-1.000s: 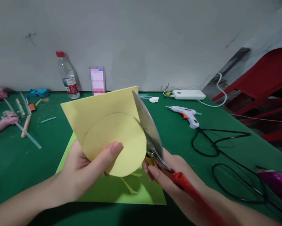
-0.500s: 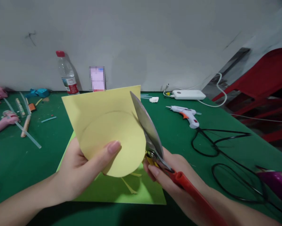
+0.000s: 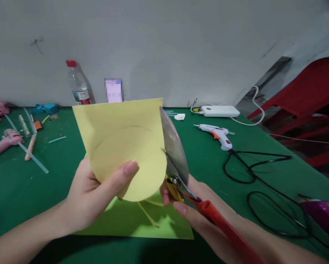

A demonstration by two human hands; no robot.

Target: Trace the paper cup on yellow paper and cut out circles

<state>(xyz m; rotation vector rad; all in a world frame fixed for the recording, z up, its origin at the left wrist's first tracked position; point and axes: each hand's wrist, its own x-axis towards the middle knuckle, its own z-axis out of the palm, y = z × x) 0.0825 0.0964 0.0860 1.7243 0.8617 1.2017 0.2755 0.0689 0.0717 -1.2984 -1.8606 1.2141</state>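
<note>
My left hand [image 3: 91, 196] pinches a yellow sheet of paper [image 3: 120, 146], thumb on its front and fingers hidden behind. A drawn curve arcs across the sheet; its lower edge is cut round, while the top stays straight with corners. In my right hand [image 3: 197, 205] is a pair of red-handled scissors [image 3: 178, 157], fingers closed about the handles. The blades stand at the sheet's right edge, partly behind it. Beneath the sheet, thin yellow paper strips [image 3: 149, 214] hang over a light green sheet [image 3: 125, 227] lying on the table.
Along the wall stand a water bottle [image 3: 79, 86] and a phone [image 3: 114, 90]. To the right lie a white glue gun [image 3: 215, 134], its black cord [image 3: 249, 169] and a white power strip [image 3: 220, 111]. A pink glue gun [image 3: 8, 141] and glue sticks [image 3: 33, 157] lie left.
The scissors have shifted from across the front of the sheet to its right edge, and the sheet's upper right corner now hangs in front of the blade. The sheet has moved slightly left and up.
</note>
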